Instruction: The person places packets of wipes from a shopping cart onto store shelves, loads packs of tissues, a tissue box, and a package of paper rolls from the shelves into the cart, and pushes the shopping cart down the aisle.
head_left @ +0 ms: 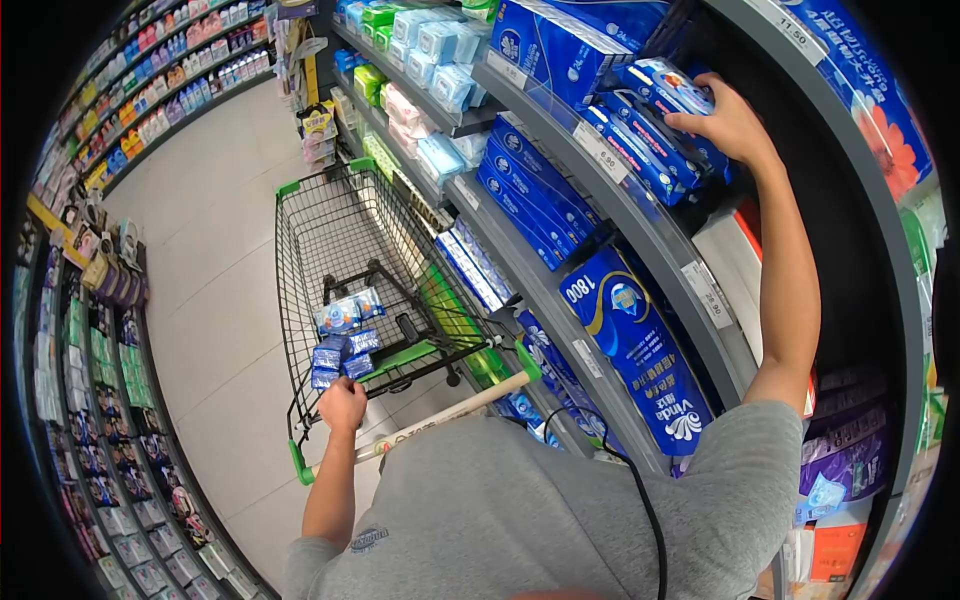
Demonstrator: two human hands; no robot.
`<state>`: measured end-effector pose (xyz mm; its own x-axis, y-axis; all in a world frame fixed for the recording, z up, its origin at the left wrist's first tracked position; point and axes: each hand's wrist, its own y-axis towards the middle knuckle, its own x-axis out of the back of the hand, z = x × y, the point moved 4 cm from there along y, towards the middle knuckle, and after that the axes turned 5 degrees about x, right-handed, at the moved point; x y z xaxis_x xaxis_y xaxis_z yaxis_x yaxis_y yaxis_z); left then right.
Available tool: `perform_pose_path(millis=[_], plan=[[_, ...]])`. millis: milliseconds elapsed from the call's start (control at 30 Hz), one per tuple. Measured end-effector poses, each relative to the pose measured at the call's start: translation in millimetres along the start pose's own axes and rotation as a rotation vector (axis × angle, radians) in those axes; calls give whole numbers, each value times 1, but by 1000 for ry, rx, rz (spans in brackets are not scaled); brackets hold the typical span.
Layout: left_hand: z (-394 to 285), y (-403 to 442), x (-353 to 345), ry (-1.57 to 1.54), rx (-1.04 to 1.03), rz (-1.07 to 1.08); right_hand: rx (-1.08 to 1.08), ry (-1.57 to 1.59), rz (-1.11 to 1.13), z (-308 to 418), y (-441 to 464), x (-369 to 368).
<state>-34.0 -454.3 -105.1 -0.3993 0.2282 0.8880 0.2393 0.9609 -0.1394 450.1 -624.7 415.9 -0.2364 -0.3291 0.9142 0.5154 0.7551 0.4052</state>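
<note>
On the shelf at upper right, my right hand [735, 122] grips the end of a blue tissue pack [668, 88] with an orange flower print, thumb on the near side. Similar blue packs [632, 150] lie beneath and beside it. My left hand [343, 405] is a closed fist over the handle end of the shopping cart [318, 215]. Right at its knuckles are small blue packs [343, 350], next to a light blue pack with orange print [342, 315]. Whatever the left fingers hold is hidden.
The cart handle [440, 415] crosses before my body. Shelf edges with price tags [602, 150] curve along the right, above large blue Vinda packs [640, 350]. Stocked shelves [110, 430] line the left side, across the tiled floor [205, 240]. A black cable [640, 480] hangs over my shirt.
</note>
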Motion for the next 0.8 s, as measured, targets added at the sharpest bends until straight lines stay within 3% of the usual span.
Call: perform_pose_path(millis=[333,500,567,800], plan=[[-1,-6,2,-14,-9,-5,272,-90,-280,56,-26,25],[-1,-6,1,-7,-4,-24,355,-50,-178,120,-37,20],[-2,-8,3,-24,3,-40,545,-63,-227,146,-39,13],[1,-8,4,-18,-75,-60,870,80,3,246,-47,-30]])
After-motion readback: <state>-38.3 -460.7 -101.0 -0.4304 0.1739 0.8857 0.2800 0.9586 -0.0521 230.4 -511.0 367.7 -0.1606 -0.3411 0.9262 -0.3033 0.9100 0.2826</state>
